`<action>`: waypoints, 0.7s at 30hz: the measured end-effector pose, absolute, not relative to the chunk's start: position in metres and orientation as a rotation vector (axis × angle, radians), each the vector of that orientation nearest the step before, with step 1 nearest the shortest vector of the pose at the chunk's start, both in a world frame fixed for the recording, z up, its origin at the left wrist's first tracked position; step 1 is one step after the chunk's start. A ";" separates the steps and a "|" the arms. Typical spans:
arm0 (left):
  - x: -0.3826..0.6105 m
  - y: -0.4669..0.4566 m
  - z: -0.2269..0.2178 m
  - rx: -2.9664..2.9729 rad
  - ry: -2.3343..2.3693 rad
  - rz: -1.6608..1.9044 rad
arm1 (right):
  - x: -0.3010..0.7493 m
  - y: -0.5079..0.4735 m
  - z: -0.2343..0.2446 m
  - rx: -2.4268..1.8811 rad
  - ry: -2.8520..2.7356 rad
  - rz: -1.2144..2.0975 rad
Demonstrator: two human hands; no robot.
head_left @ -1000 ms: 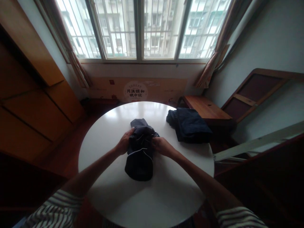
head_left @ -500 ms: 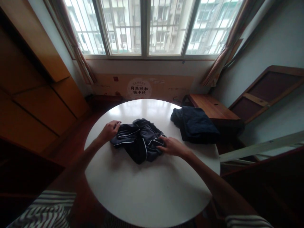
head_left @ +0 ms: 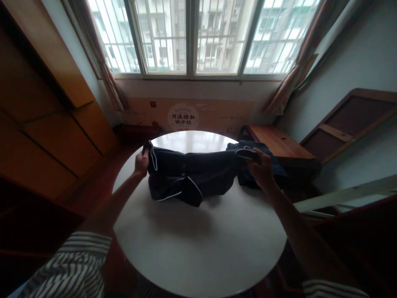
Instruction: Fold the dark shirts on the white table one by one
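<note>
A dark button-up shirt point(head_left: 214, 169) with white piping hangs stretched between my two hands, lifted over the round white table point(head_left: 198, 248). Two small round buttons show near its middle, and its lower edge droops in loose folds. My left hand point(head_left: 142, 164) is closed on the shirt's left end, where a white-edged strip sticks up. At the other end, my right hand point(head_left: 259, 165) grips the cloth beside a piped, cuff-like opening. Behind my right hand lies a folded stack of dark clothes point(head_left: 277, 167), partly covered by the hand and shirt.
A wooden bench point(head_left: 281, 142) stands beyond the table's right side. Orange-brown cabinets point(head_left: 93, 136) line the left wall. A barred window point(head_left: 190, 37) with tied curtains is ahead, and a pale rail point(head_left: 347, 194) runs at the right.
The shirt lay crumpled on the table under both hands. Now it is raised and pulled out wide, my right hand having moved right and up, and my left hand slightly up.
</note>
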State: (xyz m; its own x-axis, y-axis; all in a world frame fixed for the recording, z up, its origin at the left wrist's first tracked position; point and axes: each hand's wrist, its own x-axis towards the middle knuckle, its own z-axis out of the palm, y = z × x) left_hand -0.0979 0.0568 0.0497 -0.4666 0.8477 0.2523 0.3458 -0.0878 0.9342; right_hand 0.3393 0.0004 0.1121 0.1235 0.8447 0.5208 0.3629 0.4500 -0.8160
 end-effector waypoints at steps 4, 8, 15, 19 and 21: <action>-0.144 0.036 0.046 1.531 2.096 1.295 | 0.346 0.010 0.103 -1.132 -1.185 0.769; -0.143 -0.001 0.045 2.116 2.179 1.188 | 0.333 -0.003 0.081 -1.302 -1.445 0.437; -0.077 -0.065 0.057 2.526 1.390 0.449 | 0.273 -0.049 0.055 -1.307 -2.302 0.753; -0.049 -0.090 0.052 2.397 1.353 0.168 | 0.251 -0.055 0.045 -1.429 -2.505 0.612; -0.032 -0.105 0.047 2.313 1.243 0.163 | 0.244 -0.048 0.039 -1.409 -2.476 0.556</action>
State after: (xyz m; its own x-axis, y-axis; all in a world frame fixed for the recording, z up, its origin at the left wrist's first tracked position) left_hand -0.0320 -0.1048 0.0467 0.5745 0.8083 -0.1289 0.7476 -0.4540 0.4848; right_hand 0.2439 -0.0483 0.0395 -0.5070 0.8618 0.0181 0.7712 0.4629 -0.4371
